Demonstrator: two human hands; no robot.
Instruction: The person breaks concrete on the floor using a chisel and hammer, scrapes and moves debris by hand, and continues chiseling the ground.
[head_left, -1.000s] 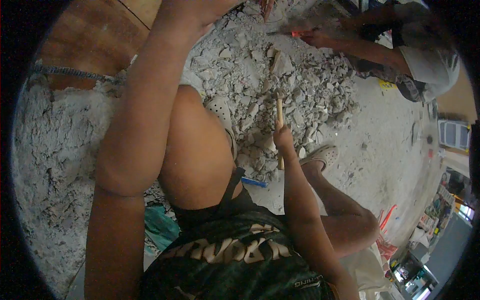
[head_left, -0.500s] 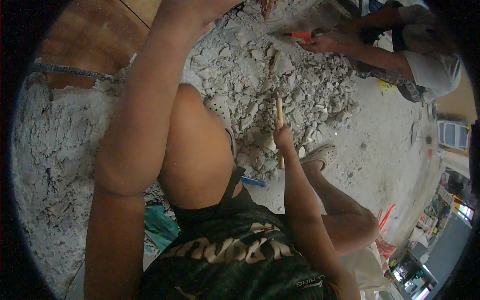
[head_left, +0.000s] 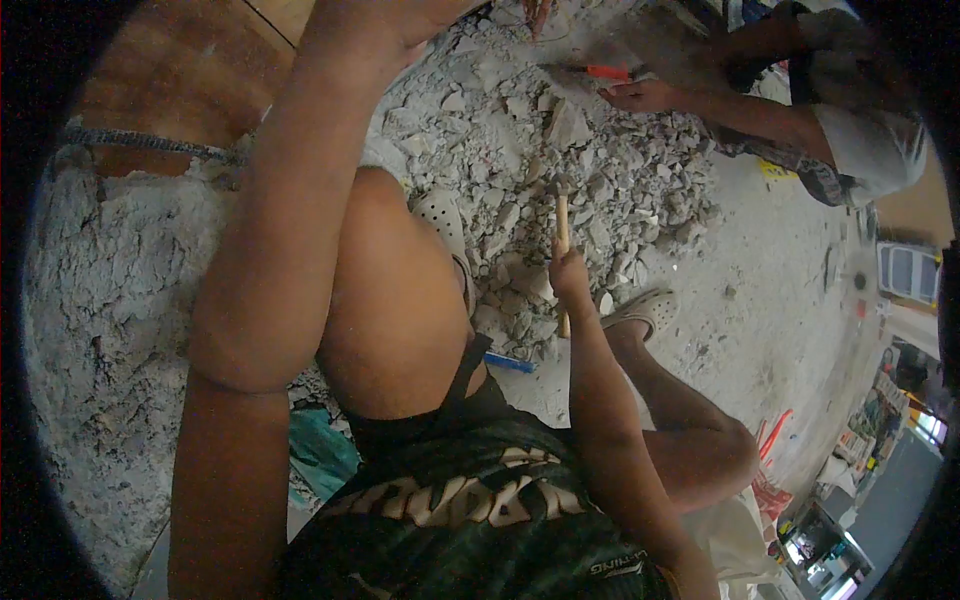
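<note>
My right hand (head_left: 568, 275) is closed round the wooden handle of a hammer (head_left: 562, 222), whose head lies over the pile of broken concrete (head_left: 620, 180). At the top edge is my left hand (head_left: 430, 22), partly cut off by the frame. Its fingers cannot be made out, nor whether it holds anything. My left forearm reaches up past my bent knee (head_left: 390, 290). Beige clogs (head_left: 652, 312) are on my feet, beside the rubble.
A co-worker (head_left: 800, 130) crouches at the upper right, one hand near a red-handled tool (head_left: 608, 72). A blue object (head_left: 510, 362) lies below the rubble. Wooden boards (head_left: 190, 75) stand upper left, above rough concrete (head_left: 130, 290). Green material (head_left: 322, 452) lies beside my shirt.
The co-worker's hands and the red-handled tool have shifted slightly. My right hand and the hammer have barely moved.
</note>
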